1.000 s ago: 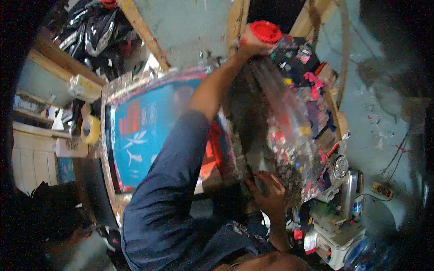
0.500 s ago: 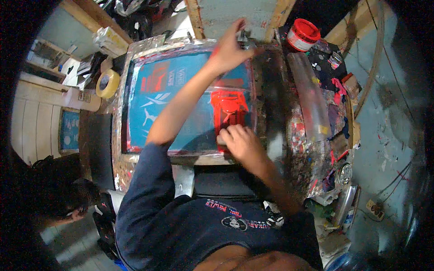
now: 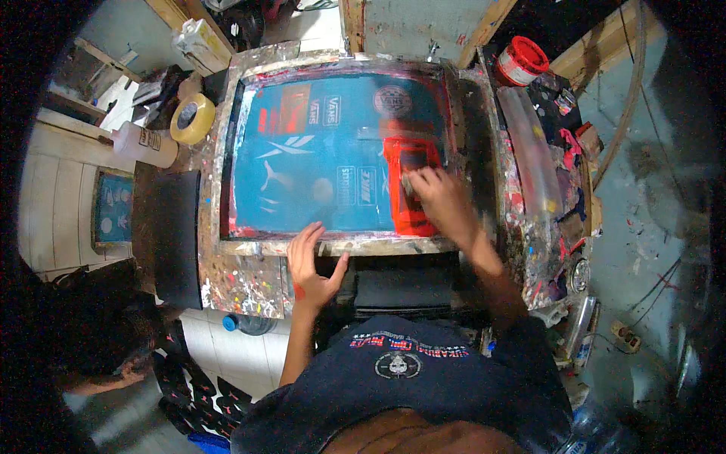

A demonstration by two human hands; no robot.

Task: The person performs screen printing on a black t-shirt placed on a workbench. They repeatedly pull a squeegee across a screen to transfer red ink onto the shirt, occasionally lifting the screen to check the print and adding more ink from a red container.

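Note:
A silk-screen printing frame with blue mesh and several pale stencil designs lies on the worktable. Wet red ink coats a strip at the right of the mesh, with a dark patch showing in it. Over that strip, my right hand is closed on a small squeegee, mostly hidden by the fingers and slightly blurred. My left hand rests at the frame's near edge, thumb and fingers apart, holding nothing.
A red ink tub stands at the far right beside a paint-stained side bench. Yellowish tape rolls and a white bottle sit left of the frame. Another person's dark-haired head is at lower left.
My left hand has come back from the frame's far edge to its near edge. My right hand has moved farther up the red strip. The view has shifted a little.

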